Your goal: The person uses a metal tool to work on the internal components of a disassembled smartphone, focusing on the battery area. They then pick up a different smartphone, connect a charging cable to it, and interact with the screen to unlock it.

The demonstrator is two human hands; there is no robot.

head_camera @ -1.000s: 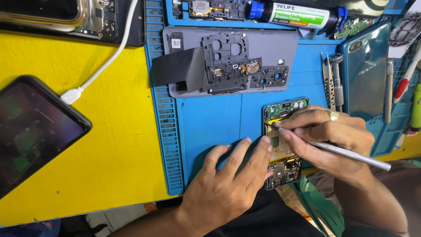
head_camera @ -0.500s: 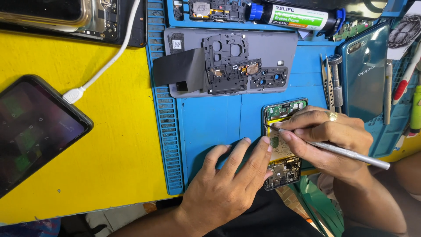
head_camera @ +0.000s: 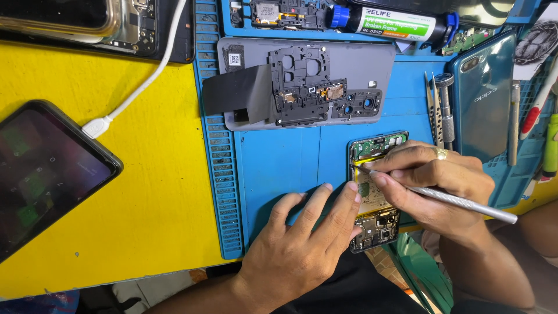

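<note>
Left hand (head_camera: 302, 244) flat, bracing the phone (head_camera: 375, 192); right hand (head_camera: 433, 180) pinching a tool (head_camera: 465, 202) — a slip could puncture the battery

Bright, even overhead light; soft shadows; sharp focus; mild glare.

A bright yellow table (head_camera: 145, 192) carries a blue work mat (head_camera: 279, 163) under even light.

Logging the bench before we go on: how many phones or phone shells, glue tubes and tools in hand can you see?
Phones or shells: 5 (opened phone, grey back cover, teal back cover, dark-screened phone, cabled phone at the top)
Glue tubes: 1 (white tube, blue cap)
Tools in hand: 1 (silver metal stylus)
Total: 7
</note>
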